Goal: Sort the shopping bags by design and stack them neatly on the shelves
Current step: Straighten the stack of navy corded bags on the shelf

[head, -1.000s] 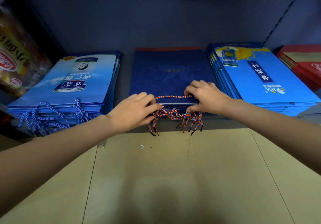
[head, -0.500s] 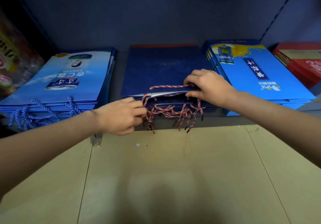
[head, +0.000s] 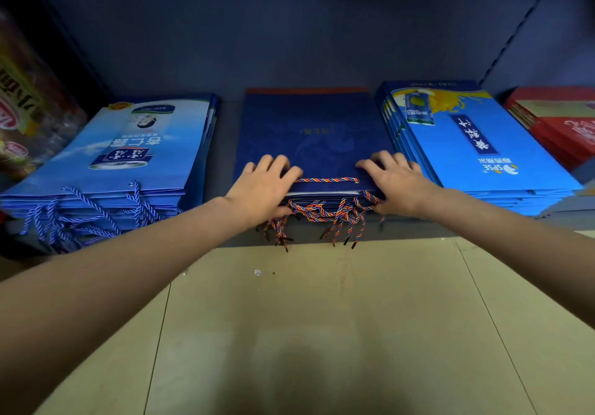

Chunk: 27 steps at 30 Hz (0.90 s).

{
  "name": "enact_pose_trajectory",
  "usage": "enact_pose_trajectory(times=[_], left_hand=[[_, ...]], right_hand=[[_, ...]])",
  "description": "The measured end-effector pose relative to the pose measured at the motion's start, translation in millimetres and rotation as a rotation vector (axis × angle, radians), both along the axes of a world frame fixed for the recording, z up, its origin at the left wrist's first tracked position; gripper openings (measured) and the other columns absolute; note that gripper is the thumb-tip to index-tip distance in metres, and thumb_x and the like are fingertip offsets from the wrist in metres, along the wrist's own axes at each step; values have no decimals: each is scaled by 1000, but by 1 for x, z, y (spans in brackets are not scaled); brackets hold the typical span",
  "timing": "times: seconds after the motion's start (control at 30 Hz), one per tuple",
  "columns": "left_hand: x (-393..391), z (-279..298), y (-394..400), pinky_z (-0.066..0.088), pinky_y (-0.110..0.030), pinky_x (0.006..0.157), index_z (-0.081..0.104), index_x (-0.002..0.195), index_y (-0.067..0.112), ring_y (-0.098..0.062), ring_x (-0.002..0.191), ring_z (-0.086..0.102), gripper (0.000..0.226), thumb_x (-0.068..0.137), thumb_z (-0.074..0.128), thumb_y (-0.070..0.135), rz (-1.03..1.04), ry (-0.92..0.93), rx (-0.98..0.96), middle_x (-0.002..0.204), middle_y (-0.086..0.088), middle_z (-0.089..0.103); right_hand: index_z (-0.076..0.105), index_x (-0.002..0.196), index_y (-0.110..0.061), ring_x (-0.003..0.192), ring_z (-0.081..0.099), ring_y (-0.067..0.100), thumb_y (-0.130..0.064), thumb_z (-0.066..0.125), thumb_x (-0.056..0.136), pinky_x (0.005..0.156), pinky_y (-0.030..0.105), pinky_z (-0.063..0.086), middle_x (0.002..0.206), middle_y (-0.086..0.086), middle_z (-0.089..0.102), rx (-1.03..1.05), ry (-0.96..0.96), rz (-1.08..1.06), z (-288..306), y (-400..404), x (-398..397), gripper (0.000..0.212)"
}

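We found four stacks of flat paper shopping bags lying side by side on the grey metal shelf (head: pixel 225 125). The dark navy stack with braided multicolour handles (head: pixel 309 131) lay in the middle. To its left, apart from it, lay the light blue stack with twisted blue cord handles (head: pixel 128 157); close on its right lay the bright blue stack with a yellow splash print (head: pixel 476 144), and further right the red stack (head: pixel 560 125). Our left hand (head: pixel 260 186) and right hand (head: pixel 396 183) rested on the middle stack's near corners. The beige tiled floor (head: pixel 322 334) lay before the shelf.
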<state>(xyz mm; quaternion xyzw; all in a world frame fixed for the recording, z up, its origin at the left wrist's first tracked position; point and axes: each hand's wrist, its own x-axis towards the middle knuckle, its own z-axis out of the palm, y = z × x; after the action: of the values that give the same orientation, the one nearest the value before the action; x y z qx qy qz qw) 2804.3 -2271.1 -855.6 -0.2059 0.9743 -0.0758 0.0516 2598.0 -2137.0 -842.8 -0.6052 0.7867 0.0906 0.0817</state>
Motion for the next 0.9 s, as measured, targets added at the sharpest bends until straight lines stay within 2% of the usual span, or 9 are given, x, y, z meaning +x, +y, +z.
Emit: enact_pose_trajectory(times=[0.17, 0.23, 0.3, 0.43, 0.53, 0.63, 0.7, 0.8, 0.9], left_hand=[[-9, 6, -16, 36, -43, 98, 32, 137, 23, -26, 121, 34, 70, 81, 67, 44, 87, 1, 265, 132, -5, 34], [-7, 6, -18, 38, -43, 98, 33, 137, 22, -26, 120, 34, 67, 82, 65, 46, 64, -16, 251, 132, -6, 35], [-6, 6, -19, 39, -43, 99, 33, 137, 21, -28, 119, 35, 66, 84, 63, 47, 45, -32, 230, 133, -7, 35], [-5, 7, -22, 40, -44, 99, 31, 140, 21, -28, 120, 35, 63, 89, 53, 50, 4, -63, 190, 140, -6, 34], [0, 9, -23, 40, -42, 98, 30, 142, 19, -27, 122, 37, 58, 94, 43, 49, -43, -62, 105, 142, -4, 38], [0, 13, -24, 39, -40, 95, 30, 141, 19, -27, 123, 38, 54, 97, 36, 48, -87, -71, 17, 142, -2, 42], [0, 19, -25, 39, -41, 94, 32, 140, 17, -27, 122, 40, 52, 97, 35, 47, -97, -59, -2, 140, -3, 45], [1, 29, -31, 41, -45, 94, 36, 139, 13, -31, 118, 44, 53, 97, 36, 45, -112, -6, 1, 135, -9, 51], [2, 33, -39, 41, -46, 94, 39, 138, 13, -31, 113, 46, 57, 94, 39, 48, -124, 1, 82, 130, -10, 55]], right_hand=[[30, 142, -19, 121, 33, 30, -29, 75, 76, 98, 43, 32, 137, 10, 30, -168, -8, -67, -4, 22, -14, 81], [40, 136, -15, 112, 39, 32, -29, 76, 73, 91, 42, 34, 128, 12, 38, -294, 5, -48, -11, 30, -9, 75], [53, 119, -10, 98, 43, 31, -33, 83, 62, 80, 40, 36, 112, 14, 48, -413, 51, 33, -22, 34, 2, 68], [52, 87, -5, 82, 44, 28, -47, 84, 51, 70, 37, 36, 91, 13, 50, -510, 184, 4, -36, 25, 21, 65], [54, 82, -3, 76, 52, 30, -37, 87, 48, 67, 36, 43, 85, 14, 53, -478, 290, 9, -34, 15, 24, 59], [53, 82, -5, 74, 54, 31, -20, 80, 54, 69, 36, 37, 82, 12, 54, -519, 327, 94, -29, 13, 19, 42], [53, 80, -6, 72, 55, 32, -10, 76, 56, 67, 38, 30, 78, 13, 53, -580, 286, 129, -19, 17, 10, 33], [57, 80, -4, 74, 55, 34, -3, 76, 61, 59, 35, 40, 78, 14, 55, -591, 68, 125, 7, 22, -8, 27], [68, 84, -4, 76, 59, 32, 4, 73, 69, 65, 37, 47, 81, 13, 62, -539, -137, 136, 31, 26, -23, 18]])
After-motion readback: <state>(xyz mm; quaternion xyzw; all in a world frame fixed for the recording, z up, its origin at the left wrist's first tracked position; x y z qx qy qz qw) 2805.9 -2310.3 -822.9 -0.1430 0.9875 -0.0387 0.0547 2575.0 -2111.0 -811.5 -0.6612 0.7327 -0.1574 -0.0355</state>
